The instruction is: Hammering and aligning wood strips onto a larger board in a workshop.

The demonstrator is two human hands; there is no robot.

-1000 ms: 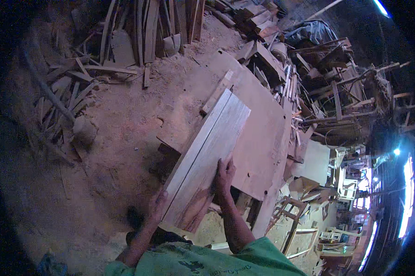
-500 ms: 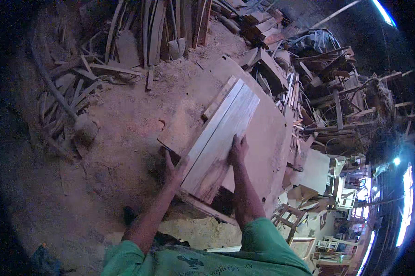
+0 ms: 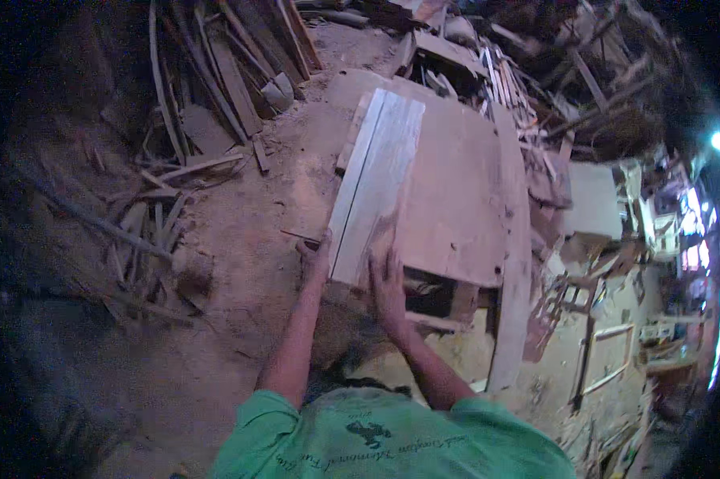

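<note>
Two pale wooden boards lie side by side on a large wooden table top [image 3: 464, 191], with a thin dark gap between them. The narrow board [image 3: 357, 188] is on the left, the wide board [image 3: 388, 172] on the right. My left hand [image 3: 316, 255] grips the near left edge of the narrow board, its fingertips partly hidden. Flat against the near end of the wide board rests my right hand [image 3: 387, 286], fingers stretched out. A darker, rough-grained patch shows on the wide board beside those fingers. Another wood strip [image 3: 352, 140] sits along the left of the narrow board.
Below the table's near edge is a dark opening [image 3: 429, 297]. Scrap planks [image 3: 224, 72] lean at the far left near a shovel blade [image 3: 278, 92]. Wood offcuts [image 3: 495, 76] are heaped behind the table. A long plank [image 3: 513, 319] runs along its right side.
The view has turned, so everything sits differently in the picture. My right hand has moved from the wide board's right edge to its near end. My left hand stays at the narrow board's edge.
</note>
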